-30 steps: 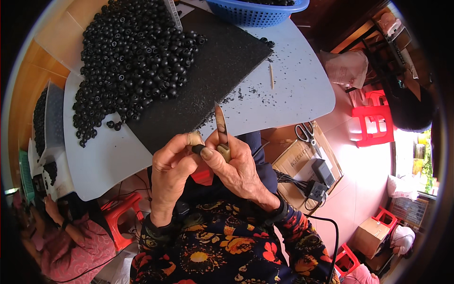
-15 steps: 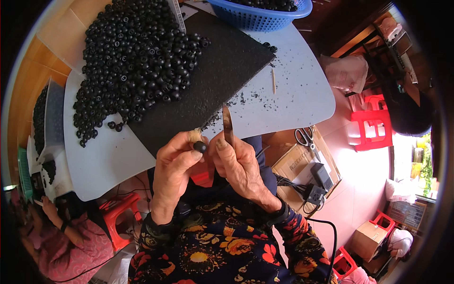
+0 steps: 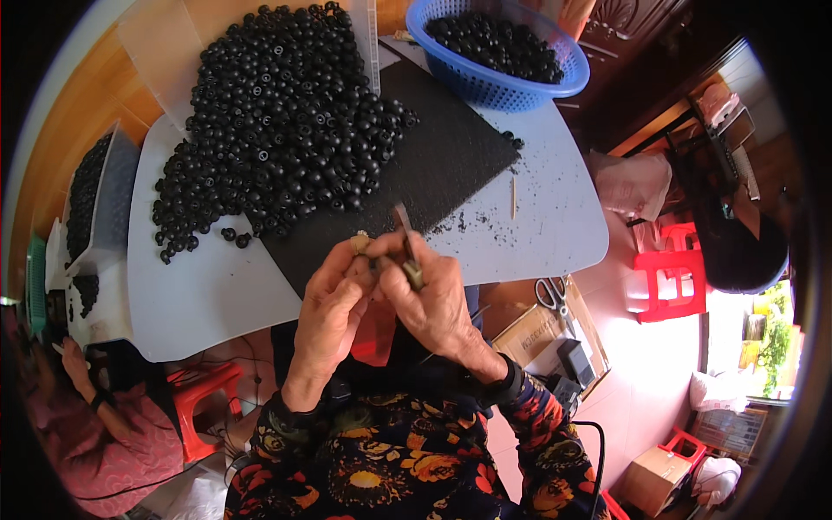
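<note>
My left hand pinches a black bead, now mostly hidden between the fingers and blurred. A tan wrap covers one of its fingertips. Close beside it, my right hand grips a small knife, its narrow blade pointing away from me. Both hands meet just off the table's near edge, in front of a dark mat. A large heap of black beads spreads over the mat's left part and the table.
A blue basket of dark pieces stands at the far right of the table. Black crumbs and a thin stick lie right of the mat. Scissors rest on a cardboard box at right. A co-worker's arm shows at lower left.
My head view has shifted, so the table sits lower in the picture. My right hand has turned and closed in on the left, and the bead, plainly visible before, is now largely covered.
</note>
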Demonstrator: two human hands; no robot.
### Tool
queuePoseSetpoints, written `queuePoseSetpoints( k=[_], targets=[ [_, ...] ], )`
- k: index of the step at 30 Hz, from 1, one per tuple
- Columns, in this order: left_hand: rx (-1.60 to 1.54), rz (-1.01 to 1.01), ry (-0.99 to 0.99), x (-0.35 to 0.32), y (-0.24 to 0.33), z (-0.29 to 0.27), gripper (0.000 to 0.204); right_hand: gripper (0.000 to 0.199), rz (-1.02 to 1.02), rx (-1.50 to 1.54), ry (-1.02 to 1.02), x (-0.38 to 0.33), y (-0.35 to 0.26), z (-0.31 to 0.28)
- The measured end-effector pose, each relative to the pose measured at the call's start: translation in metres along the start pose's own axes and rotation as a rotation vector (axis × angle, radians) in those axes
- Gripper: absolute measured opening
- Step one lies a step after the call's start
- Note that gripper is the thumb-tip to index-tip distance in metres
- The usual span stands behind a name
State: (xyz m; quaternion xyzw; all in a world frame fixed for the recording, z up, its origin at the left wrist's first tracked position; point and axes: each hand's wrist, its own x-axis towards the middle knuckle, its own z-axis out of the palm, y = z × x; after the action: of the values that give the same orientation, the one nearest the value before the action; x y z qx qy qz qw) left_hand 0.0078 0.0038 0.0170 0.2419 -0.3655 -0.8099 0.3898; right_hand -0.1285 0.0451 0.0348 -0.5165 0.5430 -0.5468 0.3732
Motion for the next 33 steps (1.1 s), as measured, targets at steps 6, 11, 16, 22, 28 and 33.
queuePoseSetpoints(
  k=[6,11,16,22,28,33],
  targets=[
    [0.12,0.095,-0.028,0.004,0.007,-0.006,0.025,0.014,-0.17,-0.065,0.357,0.081,-0.031,-0.038],
    [0.133,0.165,0.023,0.007,0.004,-0.018,0.024,0.023,-0.18,-0.365,0.461,0.157,-0.043,-0.085],
    [-0.004,0.147,-0.033,0.012,0.0,-0.025,0.023,0.007,-0.308,-0.434,0.067,0.102,0.0,-0.029],
    [-0.012,0.137,0.007,0.01,-0.001,-0.026,0.024,0.021,-0.077,-0.64,-0.031,0.077,0.022,0.009],
    [0.018,0.129,0.038,0.011,0.0,-0.019,0.025,0.017,-0.202,-0.662,-0.025,0.075,0.025,0.005],
    [0.147,0.183,0.134,0.01,0.002,-0.008,0.028,0.024,0.128,-0.154,-0.098,0.046,0.008,0.0]
  ],
)
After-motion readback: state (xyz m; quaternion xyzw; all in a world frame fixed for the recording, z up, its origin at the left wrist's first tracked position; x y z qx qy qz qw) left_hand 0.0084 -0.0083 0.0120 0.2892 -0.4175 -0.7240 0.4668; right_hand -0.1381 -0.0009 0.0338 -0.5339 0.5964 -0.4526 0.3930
